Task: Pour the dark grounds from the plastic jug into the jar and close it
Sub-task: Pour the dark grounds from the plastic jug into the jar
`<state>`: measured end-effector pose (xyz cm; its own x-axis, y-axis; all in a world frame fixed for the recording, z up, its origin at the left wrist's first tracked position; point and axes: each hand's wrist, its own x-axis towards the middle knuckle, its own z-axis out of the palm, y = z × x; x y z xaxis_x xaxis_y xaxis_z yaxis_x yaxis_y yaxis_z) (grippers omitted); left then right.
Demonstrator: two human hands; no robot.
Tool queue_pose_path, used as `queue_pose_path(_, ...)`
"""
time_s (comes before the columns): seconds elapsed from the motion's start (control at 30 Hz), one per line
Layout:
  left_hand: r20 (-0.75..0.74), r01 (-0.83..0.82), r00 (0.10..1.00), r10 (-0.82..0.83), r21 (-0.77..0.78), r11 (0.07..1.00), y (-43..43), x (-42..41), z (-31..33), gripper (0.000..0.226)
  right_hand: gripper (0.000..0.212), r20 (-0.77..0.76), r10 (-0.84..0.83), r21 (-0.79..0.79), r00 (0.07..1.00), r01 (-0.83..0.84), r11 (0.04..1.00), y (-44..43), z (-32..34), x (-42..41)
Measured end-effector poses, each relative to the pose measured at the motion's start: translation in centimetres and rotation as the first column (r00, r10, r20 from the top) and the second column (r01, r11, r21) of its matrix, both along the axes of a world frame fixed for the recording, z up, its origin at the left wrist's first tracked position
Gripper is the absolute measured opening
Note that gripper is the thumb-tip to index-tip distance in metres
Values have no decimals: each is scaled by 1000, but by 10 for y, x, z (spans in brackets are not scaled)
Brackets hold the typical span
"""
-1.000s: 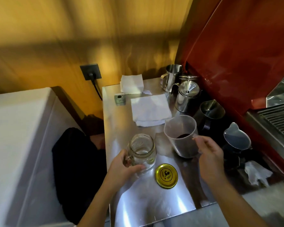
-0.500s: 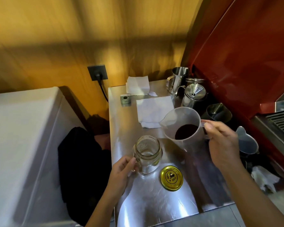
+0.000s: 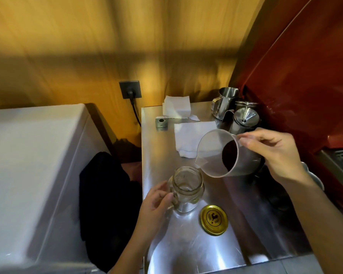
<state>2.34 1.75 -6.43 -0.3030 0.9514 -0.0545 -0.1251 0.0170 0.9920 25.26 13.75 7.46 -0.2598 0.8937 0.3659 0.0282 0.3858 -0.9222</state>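
Our right hand (image 3: 273,153) grips the tilted plastic jug (image 3: 220,155), its spout just over the open jar (image 3: 187,191), which our left hand (image 3: 156,204) steadies. The mouth is narrow, so the grounds (image 3: 229,157) may spill onto the steel counter (image 3: 186,250) beside the lid (image 3: 213,220).

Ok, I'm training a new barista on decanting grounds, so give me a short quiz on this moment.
1. True or false: the gold lid is screwed onto the jar.
2. Which hand holds the plastic jug?
3. The dark grounds are: A) in the jar, B) in the tilted jug, C) spilled on the steel counter.

Key:
1. False; it lies on the counter beside the jar.
2. The right hand; the left hand steadies the jar.
3. B.
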Motion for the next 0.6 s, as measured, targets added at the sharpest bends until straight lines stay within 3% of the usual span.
queue_pose_path(0.1,90,37,995,-39,21,999,-2,2,-2,28,17,42,28,13,999,-29,1000,1,7,-4)
queue_pose_path(0.23,-87,81,993,-80,12,997,-3,-4,-6,13,10,81,75,14,994,-76,997,0,11,-10)
queue_pose_path(0.37,-306,97,946,-105,-40,994,-5,0,-11,55,8,104,95,22,990,-98,995,0,14,-12)
queue_pose_path(0.43,-332,61,940,-75,-51,997,-4,3,-11,59,8,117,96,26,988,-100,995,0,15,-12)
queue_pose_path(0.6,-353,7,935,-27,-57,998,-3,4,-10,44,8,158,108,43,982,-117,992,0,19,-13)
